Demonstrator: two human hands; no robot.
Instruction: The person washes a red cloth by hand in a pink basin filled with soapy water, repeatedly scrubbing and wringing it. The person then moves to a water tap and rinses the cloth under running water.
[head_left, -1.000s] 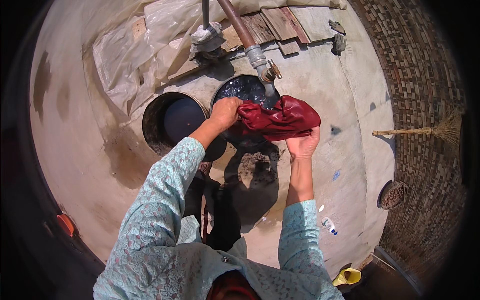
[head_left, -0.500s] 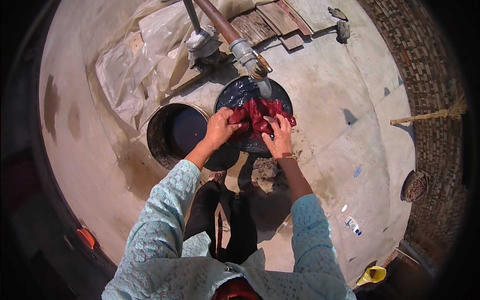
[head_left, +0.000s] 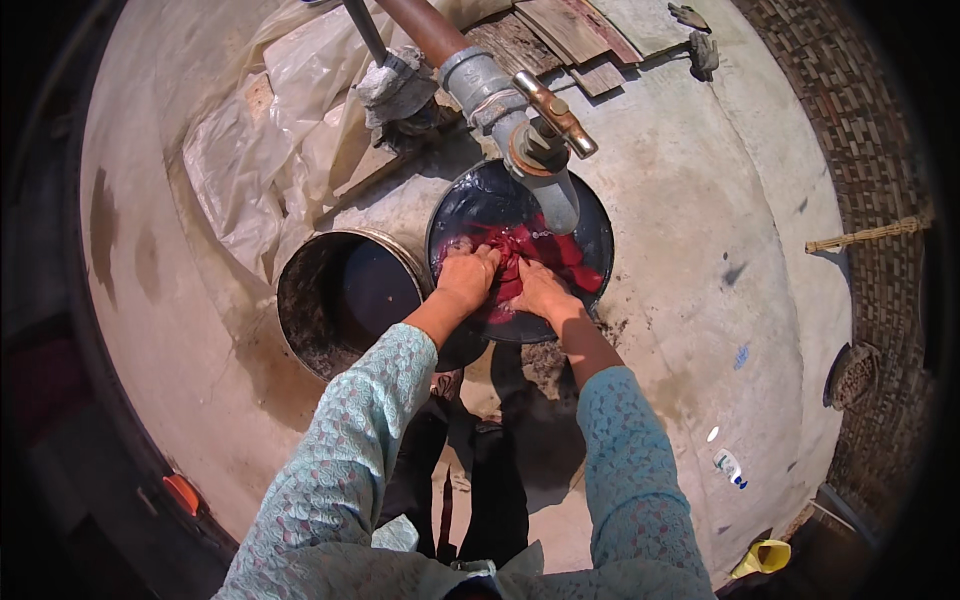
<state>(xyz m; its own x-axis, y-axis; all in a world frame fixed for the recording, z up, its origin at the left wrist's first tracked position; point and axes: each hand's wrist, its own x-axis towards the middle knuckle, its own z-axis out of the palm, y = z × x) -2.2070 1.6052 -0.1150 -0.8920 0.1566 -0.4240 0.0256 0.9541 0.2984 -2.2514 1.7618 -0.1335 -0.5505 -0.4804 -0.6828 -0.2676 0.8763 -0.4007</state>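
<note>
A red cloth (head_left: pixel 512 262) lies partly under water in a round black basin (head_left: pixel 598 215). My left hand (head_left: pixel 468 276) is closed on the cloth's left part, its fingertips down in the water. My right hand (head_left: pixel 541 290) presses close beside it, its fingers also closed on the cloth. Both wrists pass over the basin's near rim. Just above the far side of the basin hangs the spout of a tap (head_left: pixel 548 185), with a brass handle; no stream of water shows from it. Underwater parts of the cloth and fingers are blurred.
A dirty metal bucket (head_left: pixel 300 300) with dark water stands left of the basin. Behind lie a clear plastic sheet (head_left: pixel 230 170) and wooden boards (head_left: pixel 570 35). A straw broom (head_left: pixel 868 235), a spray bottle (head_left: pixel 729 465) and a yellow container (head_left: pixel 762 558) are on the right.
My hands have lowered the red cloth from above the basin into the water and come closer together. The view has moved nearer to the tap and basin.
</note>
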